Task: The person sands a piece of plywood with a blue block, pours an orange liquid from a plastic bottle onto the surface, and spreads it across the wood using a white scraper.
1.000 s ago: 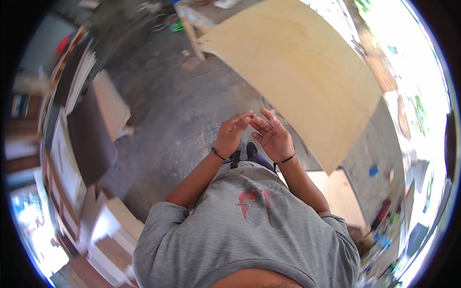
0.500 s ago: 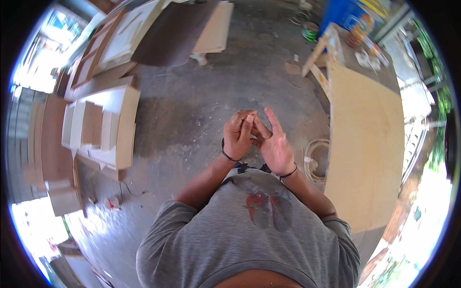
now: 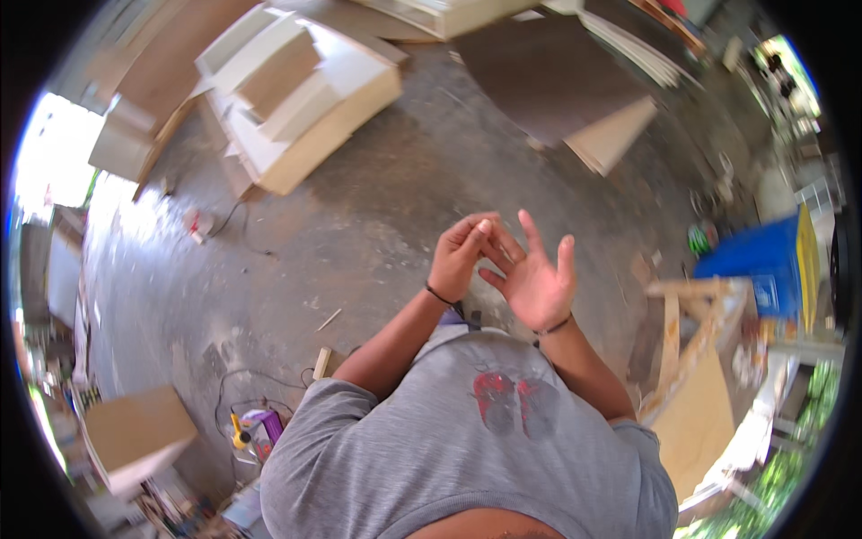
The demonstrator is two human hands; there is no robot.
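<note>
Both of my hands are together in front of my waist, above the floor. My left hand [image 3: 460, 260] is closed, its thumb and forefinger pinched at the tip of a finger of my right hand. Whether anything small lies in that pinch is too fine to make out. My right hand [image 3: 539, 289] is open, palm turned up, its other fingers spread and nothing lying on the palm. A dark band circles each wrist.
A white and wood-coloured cabinet piece [image 3: 337, 103] lies ahead on the left. Dark brown sheets [image 3: 548, 67] rest at the far right. A blue bin [image 3: 754, 265] stands right, near a plywood-topped bench [image 3: 696, 418]. Cords and a purple-and-yellow object [image 3: 260, 431] lie at lower left.
My view has turned left, so the cabinet piece and bench have shifted across the picture. My hands stay joined at the fingers, with the right hand's fingers spread wider.
</note>
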